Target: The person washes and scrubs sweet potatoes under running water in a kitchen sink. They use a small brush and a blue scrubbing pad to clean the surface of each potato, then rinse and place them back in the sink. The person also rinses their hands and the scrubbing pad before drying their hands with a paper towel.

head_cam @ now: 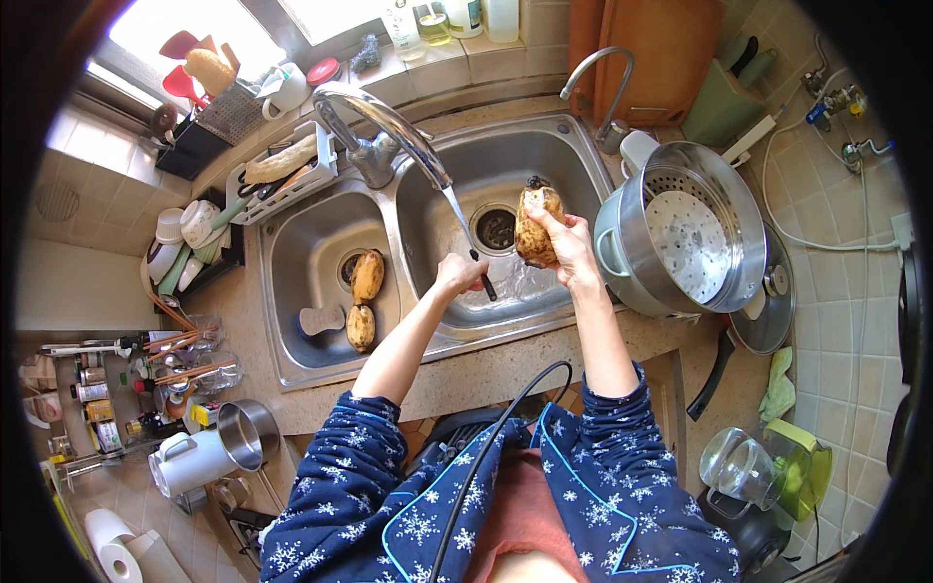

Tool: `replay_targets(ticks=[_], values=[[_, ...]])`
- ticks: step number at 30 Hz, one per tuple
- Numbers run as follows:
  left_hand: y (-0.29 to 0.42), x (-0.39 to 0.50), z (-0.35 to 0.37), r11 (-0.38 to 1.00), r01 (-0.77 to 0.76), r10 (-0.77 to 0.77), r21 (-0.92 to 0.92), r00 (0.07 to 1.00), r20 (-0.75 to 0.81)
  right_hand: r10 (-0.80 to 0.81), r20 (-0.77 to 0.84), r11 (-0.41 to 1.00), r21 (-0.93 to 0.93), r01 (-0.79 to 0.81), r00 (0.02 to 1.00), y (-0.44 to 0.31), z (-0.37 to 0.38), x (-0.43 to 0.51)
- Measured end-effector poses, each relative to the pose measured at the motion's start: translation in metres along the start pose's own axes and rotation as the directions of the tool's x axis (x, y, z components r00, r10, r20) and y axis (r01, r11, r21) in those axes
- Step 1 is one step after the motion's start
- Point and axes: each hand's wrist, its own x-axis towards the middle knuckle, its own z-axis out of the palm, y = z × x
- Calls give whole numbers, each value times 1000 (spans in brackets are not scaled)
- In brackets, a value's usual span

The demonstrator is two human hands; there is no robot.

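Over the right basin [444,211] of the steel double sink, my right hand [572,248] grips a brown-spotted lotus root segment [531,237] with a dark end pointing away from me. My left hand [461,275] is closed around a slim black tool [490,288], probably a knife or peeler; its working end cannot be made out. Water [459,211] runs from the chrome faucet [408,135] down to that hand and tool. Two joined lotus root segments [367,275] lie in the left basin [291,255], beside a pale sponge or scrubber [321,321].
A pot with a steel steamer insert [685,218] stands right of the sink, partly over a glass lid [776,291]. Behind the sink rise a thin second faucet [627,73] and a utensil rack [280,182]. Dishes [189,240] crowd the left counter.
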Motion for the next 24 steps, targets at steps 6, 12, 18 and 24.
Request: replay_targets(ticks=[6, 12, 18, 24], values=[[-6, 18, -1, 952, 81, -109, 297, 991, 80, -19, 33, 1000, 7, 19, 999, 5, -1, 2], [28, 50, -3, 465, -171, 84, -869, 985, -149, 4, 150, 999, 46, -11, 989, 5, 6, 7], [34, 25, -63, 917, -244, 47, -316, 852, -522, -108, 307, 992, -32, 124, 946, 18, 43, 14], [47, 4, -146, 834, -441, 543, 333, 549, -635, -165, 510, 913, -244, 326, 844, 38, 103, 16]])
